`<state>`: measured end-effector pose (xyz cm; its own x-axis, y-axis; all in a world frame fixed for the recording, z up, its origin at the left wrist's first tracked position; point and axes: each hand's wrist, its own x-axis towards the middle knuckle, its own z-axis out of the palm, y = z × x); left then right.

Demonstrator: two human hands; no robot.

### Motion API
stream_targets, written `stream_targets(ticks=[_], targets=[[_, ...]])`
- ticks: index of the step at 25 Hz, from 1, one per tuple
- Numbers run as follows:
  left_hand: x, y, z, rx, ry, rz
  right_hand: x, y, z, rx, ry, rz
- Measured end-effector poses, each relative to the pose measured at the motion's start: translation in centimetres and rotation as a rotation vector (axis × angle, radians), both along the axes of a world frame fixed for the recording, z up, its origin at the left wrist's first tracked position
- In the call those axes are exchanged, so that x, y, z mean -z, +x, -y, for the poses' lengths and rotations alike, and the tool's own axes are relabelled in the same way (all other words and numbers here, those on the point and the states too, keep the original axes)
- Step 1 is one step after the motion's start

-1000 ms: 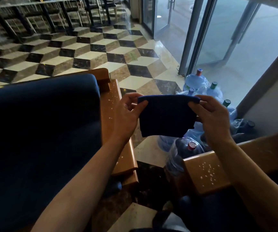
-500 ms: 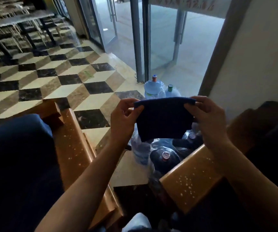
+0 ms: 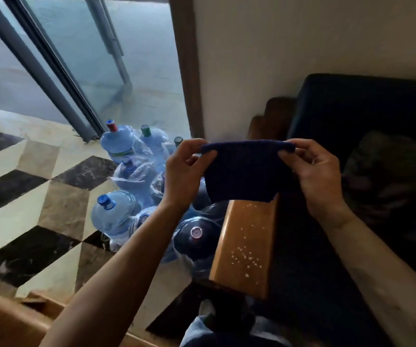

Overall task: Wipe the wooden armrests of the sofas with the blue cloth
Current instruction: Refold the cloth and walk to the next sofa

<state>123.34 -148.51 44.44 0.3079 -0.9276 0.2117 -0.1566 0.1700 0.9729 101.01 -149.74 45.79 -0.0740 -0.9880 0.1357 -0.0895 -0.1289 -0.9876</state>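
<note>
I hold the folded blue cloth (image 3: 245, 171) stretched between both hands at chest height. My left hand (image 3: 185, 171) pinches its top left corner and my right hand (image 3: 319, 176) pinches its top right corner. Directly below the cloth runs a wooden armrest (image 3: 245, 244) of the dark blue sofa (image 3: 367, 116) on the right, sprinkled with small white specks. The cloth hangs above the armrest's far end without touching it. A strip of another wooden armrest (image 3: 9, 319) shows at the bottom left edge.
Several large blue water bottles (image 3: 116, 216) in plastic wrap crowd the floor left of the armrest. Beyond them stand glass doors (image 3: 81, 58) with metal frames. A white wall (image 3: 302, 46) rises behind the sofa. The floor (image 3: 26, 196) is patterned marble tile.
My view has swung right, from the left sofa's armrest to the right sofa's armrest. Both hands keep the cloth stretched between them, now over the right armrest's far end.
</note>
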Motion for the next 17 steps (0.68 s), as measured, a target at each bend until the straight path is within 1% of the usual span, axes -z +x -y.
stream_targets(ticks=[2,5,11,14,17], targets=[[0.9,-1.7,1.0,0.098,0.013,0.009,0.9,-1.6,-0.9,0.083,0.009,0.017],[1.8,-3.1,1.6,0.188,0.030,-0.026,1.8,-3.1,-2.0,0.142,0.038,0.026],[4.0,-5.1,2.4,0.244,0.113,-0.050,4.0,-4.4,-2.1,0.216,0.110,0.055],[7.6,-5.1,1.1,0.249,0.200,-0.086,7.8,-4.4,-2.8,0.230,0.205,0.063],[14.4,-4.8,-1.4,0.208,0.363,-0.054,15.1,-3.6,-5.0,0.264,0.402,0.084]])
